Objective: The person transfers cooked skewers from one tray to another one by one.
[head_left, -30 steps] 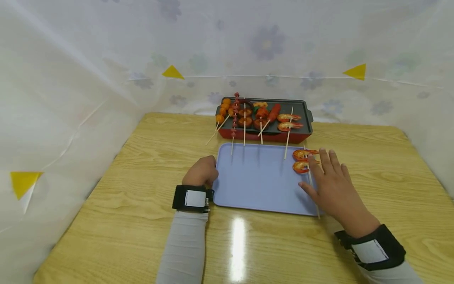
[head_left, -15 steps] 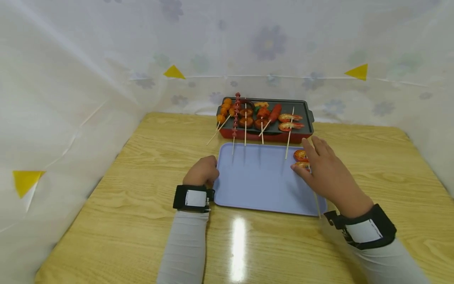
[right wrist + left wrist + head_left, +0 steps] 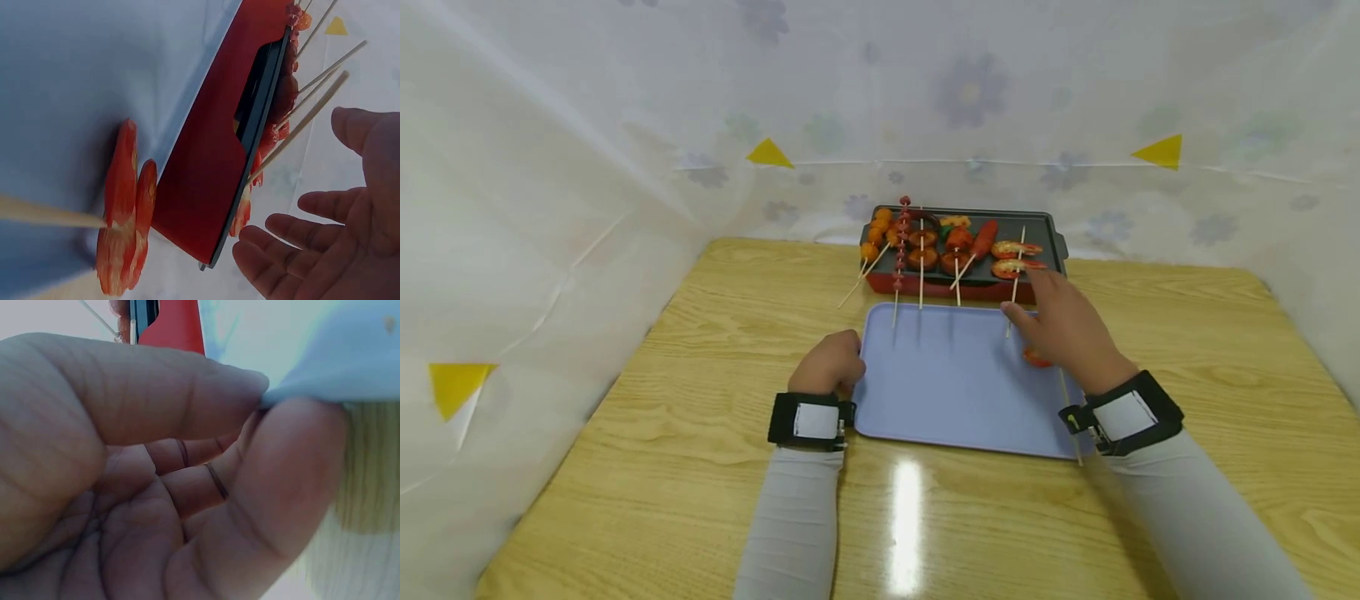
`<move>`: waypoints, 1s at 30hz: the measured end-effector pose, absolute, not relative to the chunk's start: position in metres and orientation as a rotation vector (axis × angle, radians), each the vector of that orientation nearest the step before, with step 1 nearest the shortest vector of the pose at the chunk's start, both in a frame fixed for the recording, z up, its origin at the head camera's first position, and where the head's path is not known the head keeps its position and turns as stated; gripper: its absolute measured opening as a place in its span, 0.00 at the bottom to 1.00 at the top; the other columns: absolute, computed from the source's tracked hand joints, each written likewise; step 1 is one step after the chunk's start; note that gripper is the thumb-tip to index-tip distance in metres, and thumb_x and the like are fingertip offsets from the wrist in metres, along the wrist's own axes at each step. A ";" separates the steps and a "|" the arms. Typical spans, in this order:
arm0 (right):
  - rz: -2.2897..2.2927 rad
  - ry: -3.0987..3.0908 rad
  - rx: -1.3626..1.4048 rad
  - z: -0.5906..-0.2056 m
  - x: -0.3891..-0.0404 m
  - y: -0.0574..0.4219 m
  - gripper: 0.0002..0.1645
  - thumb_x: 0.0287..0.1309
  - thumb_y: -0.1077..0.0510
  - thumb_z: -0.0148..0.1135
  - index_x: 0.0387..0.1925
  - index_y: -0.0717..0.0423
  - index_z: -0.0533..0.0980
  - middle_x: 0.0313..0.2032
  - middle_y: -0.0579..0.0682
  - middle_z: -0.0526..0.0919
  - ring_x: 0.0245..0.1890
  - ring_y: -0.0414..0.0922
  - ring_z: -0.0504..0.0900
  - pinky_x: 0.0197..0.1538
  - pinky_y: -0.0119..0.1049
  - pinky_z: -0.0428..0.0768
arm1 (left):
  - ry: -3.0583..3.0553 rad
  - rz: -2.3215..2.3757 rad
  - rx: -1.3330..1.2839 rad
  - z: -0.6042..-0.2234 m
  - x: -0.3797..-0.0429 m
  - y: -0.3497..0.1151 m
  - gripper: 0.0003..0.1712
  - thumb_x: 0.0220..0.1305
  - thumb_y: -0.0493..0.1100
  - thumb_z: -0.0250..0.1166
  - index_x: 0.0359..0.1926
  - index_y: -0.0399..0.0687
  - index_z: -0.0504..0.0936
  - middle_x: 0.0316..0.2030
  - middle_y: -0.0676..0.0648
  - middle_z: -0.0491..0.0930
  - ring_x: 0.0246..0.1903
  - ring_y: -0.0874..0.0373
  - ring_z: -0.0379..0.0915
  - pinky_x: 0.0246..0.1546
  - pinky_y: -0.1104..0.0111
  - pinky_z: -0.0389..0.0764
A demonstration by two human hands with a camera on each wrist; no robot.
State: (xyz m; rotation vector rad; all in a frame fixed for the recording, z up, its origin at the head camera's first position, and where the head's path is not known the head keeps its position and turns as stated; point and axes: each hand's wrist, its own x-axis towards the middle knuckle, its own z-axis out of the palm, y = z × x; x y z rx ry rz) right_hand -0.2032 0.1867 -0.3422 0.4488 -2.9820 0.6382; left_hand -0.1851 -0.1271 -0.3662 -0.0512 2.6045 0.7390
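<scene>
My left hand (image 3: 826,363) pinches the left rim of the pale blue tray (image 3: 955,383); in the left wrist view, thumb and index finger meet on the tray edge (image 3: 312,387). My right hand (image 3: 1070,333) is over the tray's far right corner, its fingers spread and slightly bent in the right wrist view. It holds nothing there. Nearest its fingertips is a shrimp skewer (image 3: 1011,268) lying on the grill (image 3: 977,292), its stick (image 3: 306,122) jutting past the front edge. Another shrimp skewer (image 3: 119,212) lies on the tray, partly hidden by the hand in the head view.
The red grill with a dark top also bears orange ball skewers (image 3: 871,248), a thin skewer of small red pieces (image 3: 901,242), round brown slices (image 3: 922,260) and a red sausage (image 3: 984,239). Several sticks overhang its front. A flowered sheet (image 3: 880,100) encloses the wooden table (image 3: 737,317).
My right hand has moved forward and left, from above the tray's shrimp skewer to the shrimp skewer on the grill. My left hand stays on the tray rim.
</scene>
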 end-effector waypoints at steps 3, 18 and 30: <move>0.670 -2.976 0.374 -0.342 -0.210 0.184 0.42 0.70 0.45 0.56 0.70 0.71 0.57 0.63 0.75 0.64 0.60 0.71 0.66 0.58 0.66 0.66 | 2.597 0.755 -0.052 -0.367 -0.185 -0.127 0.09 0.56 0.27 0.55 0.39 0.37 0.75 0.30 0.42 0.76 0.26 0.51 0.71 0.21 0.66 0.72; 0.880 -2.884 0.261 -0.358 -0.221 0.179 0.25 0.67 0.59 0.59 0.58 0.72 0.69 0.35 0.62 0.77 0.31 0.55 0.75 0.34 0.47 0.71 | 2.603 0.738 -0.046 -0.364 -0.185 -0.127 0.08 0.55 0.27 0.56 0.36 0.38 0.74 0.29 0.42 0.75 0.25 0.51 0.71 0.20 0.66 0.71; 1.156 -2.892 0.093 -0.374 -0.223 0.183 0.19 0.67 0.60 0.56 0.54 0.67 0.69 0.35 0.59 0.77 0.28 0.49 0.78 0.25 0.39 0.74 | 2.625 0.720 -0.013 -0.367 -0.187 -0.127 0.07 0.53 0.26 0.56 0.34 0.38 0.73 0.27 0.43 0.74 0.25 0.51 0.70 0.20 0.67 0.70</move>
